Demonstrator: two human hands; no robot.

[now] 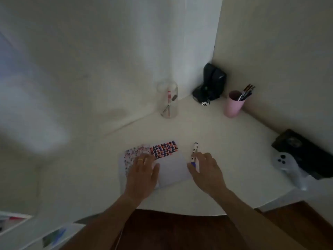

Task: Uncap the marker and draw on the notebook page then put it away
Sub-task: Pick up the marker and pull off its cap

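— Right, what's on the white corner desk point(207, 195)?

— Open paper notebook point(173, 168), one blank white page facing up, a patterned red-and-blue cover or page at its far edge. Left hand point(142, 175) lies flat on the left side of it, fingers spread, palm down, holding nothing; it seems to be pinning the book.

— And the marker?

— White-barrelled marker with a blue cap point(194, 154) lies on the desk just beside the notebook's right edge, pointing away from the person. Right hand point(205, 170) sits over its near end, fingers loosely curled and narrowing on it. Dim, soft picture: I can't tell whether the fingers have closed on the barrel or only touch it.

— Cap on or off?

— Looks capped, blue at both ends as far as I can make out. Nothing drawn on the blank page.

— So progress?

— Early, I'd judge. Pick-up just under way; uncapping, drawing and putting away all left.

— Where would it go after?

— Two candidates at the back: a clear glass jar point(168, 100) with a couple of pens in it, and a pink plastic cup point(233, 105) holding dark pens. Which one is meant, unknown.

— Anything else?

— White game controller point(286, 165) and a black box point(304, 152) at the right edge, well apart from the work.
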